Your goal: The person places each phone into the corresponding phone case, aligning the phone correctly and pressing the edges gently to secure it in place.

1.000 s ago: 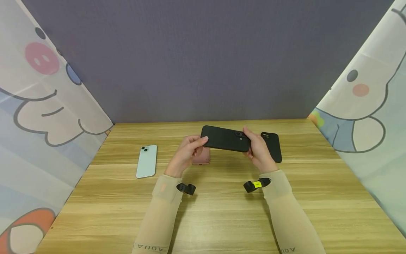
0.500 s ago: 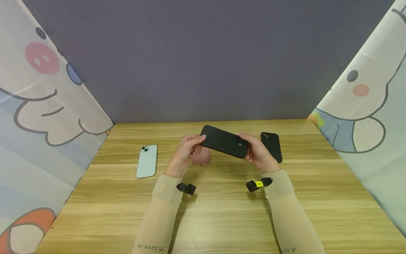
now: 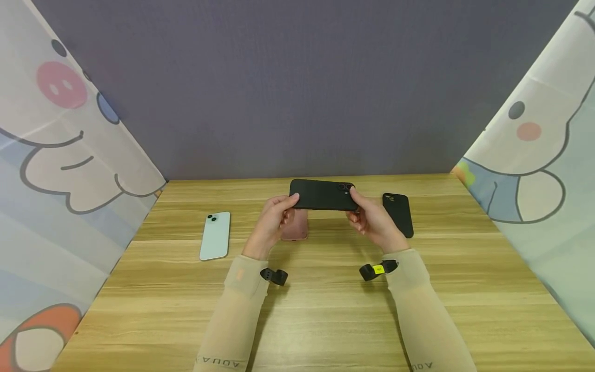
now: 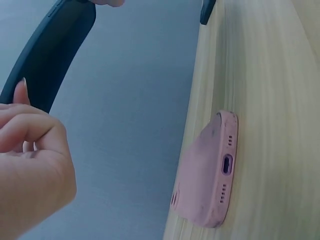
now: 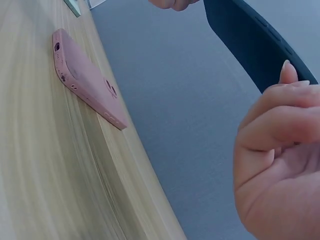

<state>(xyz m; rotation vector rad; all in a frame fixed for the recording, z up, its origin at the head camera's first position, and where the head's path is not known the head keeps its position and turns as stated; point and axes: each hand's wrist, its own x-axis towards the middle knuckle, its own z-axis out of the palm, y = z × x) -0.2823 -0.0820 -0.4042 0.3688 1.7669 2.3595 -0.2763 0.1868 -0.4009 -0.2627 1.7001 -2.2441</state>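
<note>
A black phone case (image 3: pixel 322 195) is held up level above the table, its long side running across the head view and its camera end to the right. My left hand (image 3: pixel 271 219) pinches the left end, thumb on top and fingers curled beneath. At the camera end, my right hand (image 3: pixel 375 221) grips it likewise, with its thumb beside the camera rings. Both wrist views show the dark case (image 5: pixel 247 37) well clear of the tabletop. Below it lies a pink phone case (image 4: pixel 204 170) with a port opening and speaker holes in its end; in the head view it is partly hidden.
A pale phone (image 3: pixel 215 236) with two lenses lies flat on the wooden table (image 3: pixel 325 320) at left. Another black phone case (image 3: pixel 398 216) lies beyond my right hand. A grey panel (image 3: pixel 297 88) stands at the back, with cartoon curtains (image 3: pixel 534 119) along the sides.
The held black case tipped down at its right end, then came back level and slightly higher. My right hand shifted a little left with it; the left hand barely moved.
</note>
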